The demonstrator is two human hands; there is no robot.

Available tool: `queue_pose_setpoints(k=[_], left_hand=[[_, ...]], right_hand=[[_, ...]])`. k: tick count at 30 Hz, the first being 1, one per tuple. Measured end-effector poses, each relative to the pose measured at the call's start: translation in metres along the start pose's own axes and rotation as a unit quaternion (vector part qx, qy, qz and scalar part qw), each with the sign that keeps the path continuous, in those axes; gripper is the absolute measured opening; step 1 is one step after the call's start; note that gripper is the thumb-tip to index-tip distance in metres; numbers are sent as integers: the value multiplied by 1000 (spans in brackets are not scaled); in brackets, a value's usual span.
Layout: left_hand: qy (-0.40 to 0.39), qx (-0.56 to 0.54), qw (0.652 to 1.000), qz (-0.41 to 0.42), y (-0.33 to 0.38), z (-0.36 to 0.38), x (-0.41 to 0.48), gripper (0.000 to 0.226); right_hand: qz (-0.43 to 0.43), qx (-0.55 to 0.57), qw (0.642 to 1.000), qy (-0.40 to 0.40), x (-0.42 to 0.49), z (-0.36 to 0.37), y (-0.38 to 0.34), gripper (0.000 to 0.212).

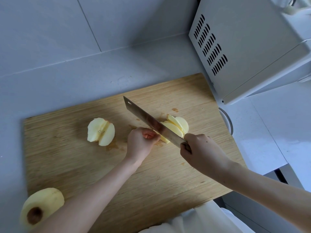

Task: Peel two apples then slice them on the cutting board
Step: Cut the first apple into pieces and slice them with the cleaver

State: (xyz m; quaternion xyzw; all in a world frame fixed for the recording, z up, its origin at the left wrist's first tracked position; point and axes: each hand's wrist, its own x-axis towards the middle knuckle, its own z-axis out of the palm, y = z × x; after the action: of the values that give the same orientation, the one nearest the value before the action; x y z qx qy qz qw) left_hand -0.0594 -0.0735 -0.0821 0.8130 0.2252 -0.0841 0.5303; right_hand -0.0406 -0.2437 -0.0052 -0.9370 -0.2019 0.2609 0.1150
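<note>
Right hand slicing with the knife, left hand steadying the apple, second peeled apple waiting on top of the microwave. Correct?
Not on the microwave: the head view shows the second peeled apple at the near left corner of the cutting board. Rest stands.

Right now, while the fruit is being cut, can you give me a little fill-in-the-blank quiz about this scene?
1. The right hand grips the ____ by its handle.
2. The left hand holds an apple piece against the ____ cutting board.
3. The whole peeled apple sits at the board's near ____ corner.
Missing words: knife; wooden; left.
</note>
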Motion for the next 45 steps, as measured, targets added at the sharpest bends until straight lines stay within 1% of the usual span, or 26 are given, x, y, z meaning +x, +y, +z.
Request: queue_pose_setpoints(k=[4, 9, 12, 15, 17, 19, 24, 27, 29, 32, 34, 35, 36, 37, 39, 41, 43, 44, 45], left_hand=[[1, -4, 1000, -7, 0, 0, 0, 8], [-3, -1, 1000, 7, -1, 0, -1, 8], [0, -6, 1000, 5, -2, -1, -1, 9], [-4, -9, 1000, 0, -1, 0, -1, 6], [-5, -13, 1000, 0, 0, -1, -2, 15], [-6, 7, 1000, 15, -1, 0, -2, 18], [25, 80, 993, 86, -3, 7, -8, 20], [33, 109, 988, 103, -7, 10, -4, 17], [32, 120, 987, 99, -6, 12, -1, 15], [11, 117, 991, 61, -3, 9, 0, 15], [-7, 136, 988, 70, -2, 2, -2, 14], [-11, 172, 980, 101, 0, -3, -4, 14], [-10, 216, 964, 153, 3, -9, -9, 15], [-10, 251, 942, 221, 6, -15, -14, 14], [-12, 244, 895, 374, 14, -24, -26, 14], [-1, 208, 846, 490, 22, -30, -38, 17], [39, 198, 811, 548, 35, -30, -44, 19], [62, 195, 809, 551, 43, -28, -45, 18], [80, 194, 817, 537, 50, -23, -43, 18]], right_hand=[[0, 2, 1000, -6, 2, -1, 0, 28], [5, -11, 1000, -18, 7, -2, -2, 31], [9, -9, 1000, -17, 9, -2, -2, 27], [14, -4, 1000, -26, 15, 7, -3, 27], [19, 6, 999, -28, 19, 14, -4, 27], [21, 25, 999, -23, 21, 19, -3, 32], [20, 52, 998, -4, 11, 15, -3, 35], [24, 72, 997, 25, 2, 2, -2, 36], [22, 84, 995, 56, -6, -11, 0, 36], [13, 93, 991, 97, -19, -30, 2, 33], [1, 124, 987, 103, -28, -39, 3, 21], [-2, 137, 985, 104, -31, -42, 3, 12], [-1, 140, 984, 109, -34, -43, 5, 9], [4, 136, 984, 114, -36, -42, 7, 13], [10, 107, 985, 133, -39, -37, 13, 23], [3, 64, 985, 161, -42, -31, 18, 30], [-5, 28, 983, 182, -44, -27, 22, 33], [-10, 13, 981, 192, -44, -25, 23, 34], [-19, -1, 978, 207, -44, -22, 24, 37]])
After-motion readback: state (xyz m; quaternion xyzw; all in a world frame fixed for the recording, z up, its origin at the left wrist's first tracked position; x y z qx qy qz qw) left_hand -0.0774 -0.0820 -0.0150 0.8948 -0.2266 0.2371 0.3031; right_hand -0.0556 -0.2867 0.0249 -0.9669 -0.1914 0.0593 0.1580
